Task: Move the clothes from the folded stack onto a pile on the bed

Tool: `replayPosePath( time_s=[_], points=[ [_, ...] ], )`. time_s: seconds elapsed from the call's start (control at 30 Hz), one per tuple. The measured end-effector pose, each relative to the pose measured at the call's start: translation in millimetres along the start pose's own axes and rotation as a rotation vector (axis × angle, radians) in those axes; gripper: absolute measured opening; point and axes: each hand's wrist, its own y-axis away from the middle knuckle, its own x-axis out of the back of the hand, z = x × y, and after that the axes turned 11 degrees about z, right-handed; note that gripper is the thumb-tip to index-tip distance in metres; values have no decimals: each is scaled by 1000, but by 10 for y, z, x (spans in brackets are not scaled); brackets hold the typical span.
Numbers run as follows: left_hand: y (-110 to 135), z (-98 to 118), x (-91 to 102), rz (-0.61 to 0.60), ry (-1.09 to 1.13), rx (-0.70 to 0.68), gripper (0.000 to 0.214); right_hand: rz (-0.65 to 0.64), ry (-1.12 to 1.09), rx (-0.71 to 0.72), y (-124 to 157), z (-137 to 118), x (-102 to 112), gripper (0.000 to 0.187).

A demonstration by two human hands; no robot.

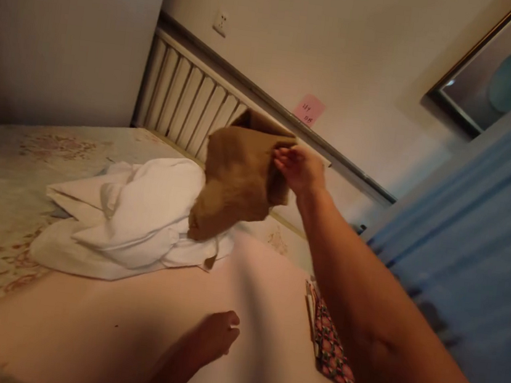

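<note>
My right hand (299, 169) is stretched out over the bed and grips the top edge of a brown cloth (238, 177), which hangs above a heap of white cloth (135, 220). The brown cloth's lower end touches the white heap. Closer to me, my left hand (214, 335) rests flat on a pale pink sheet (94, 327), fingers together, holding nothing.
The bed has a flowered cover (9, 186) and a ribbed cream headboard (182, 102) against the wall. A patterned red fabric (331, 350) lies at the bed's right edge. Blue curtain (477, 243) hangs on the right. A pink note (309, 109) and a socket (220, 22) are on the wall.
</note>
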Motion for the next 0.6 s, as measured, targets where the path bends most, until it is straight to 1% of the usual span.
replayPosePath(
  time_s=[0.03,0.07,0.1,0.17,0.23,0.33,0.47,0.53,0.6],
  points=[
    [10,22,11,0,-13,7,35,-67,15,-55,73,104,-190,8],
    [19,43,20,2,-28,15,36,-141,64,-129,153,218,-338,7],
    [26,62,28,7,-43,19,36,-187,122,-185,236,340,-440,6],
    [40,94,40,20,-62,7,36,-233,232,-260,391,590,-520,7],
    [58,124,53,23,-73,-4,36,-227,299,-282,515,829,-475,10],
    [87,164,71,6,-89,3,37,-214,363,-318,649,1136,-319,11],
    [97,180,78,4,-103,17,36,-214,430,-335,835,1447,-149,8],
    [93,170,76,19,-95,16,34,-244,462,-325,983,1582,-55,5],
    [87,156,72,22,-79,21,33,-278,514,-304,1178,1716,100,1]
  ],
)
